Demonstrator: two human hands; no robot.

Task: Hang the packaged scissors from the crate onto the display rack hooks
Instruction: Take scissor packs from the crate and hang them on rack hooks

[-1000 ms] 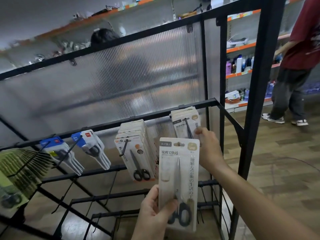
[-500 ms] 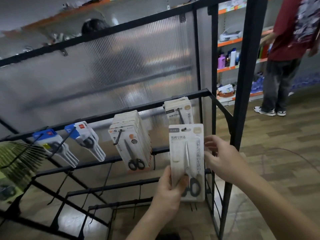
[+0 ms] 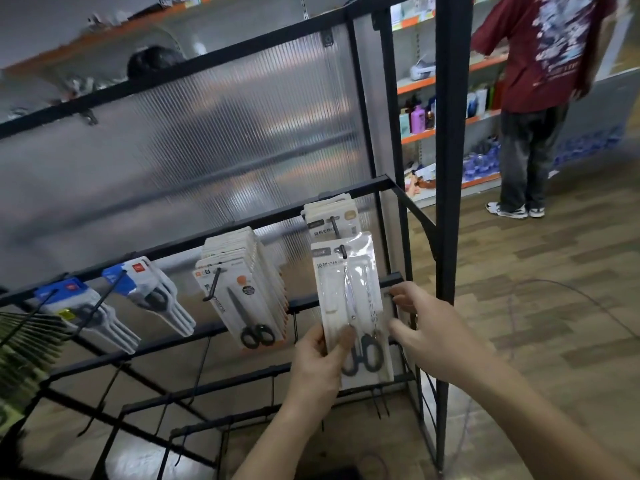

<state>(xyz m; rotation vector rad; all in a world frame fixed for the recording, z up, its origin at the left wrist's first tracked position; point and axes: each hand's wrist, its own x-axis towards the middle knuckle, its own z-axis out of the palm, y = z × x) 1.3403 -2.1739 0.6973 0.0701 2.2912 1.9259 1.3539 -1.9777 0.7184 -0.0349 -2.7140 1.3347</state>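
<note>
Where packaged scissors (image 3: 349, 299) sat below hook (image 3: 335, 225) half second ago, pack now raised, hang hole at hook tip, before hung stack (image 3: 349, 216). Left hand (image 3: 318, 362) grip pinches pack's lower part; right hand (image 3: 429, 327) grip spread, just beside right edge. Likely only push-back remains.

Wood-plank floor (image 3: 554, 289), orange-edged shelves (image 3: 415, 136)

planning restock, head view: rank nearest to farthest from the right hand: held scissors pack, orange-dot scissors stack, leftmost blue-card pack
1. held scissors pack, just left of the right hand, gripped by the left hand.
2. orange-dot scissors stack, further left, mid-row.
3. leftmost blue-card pack, far left.
</note>
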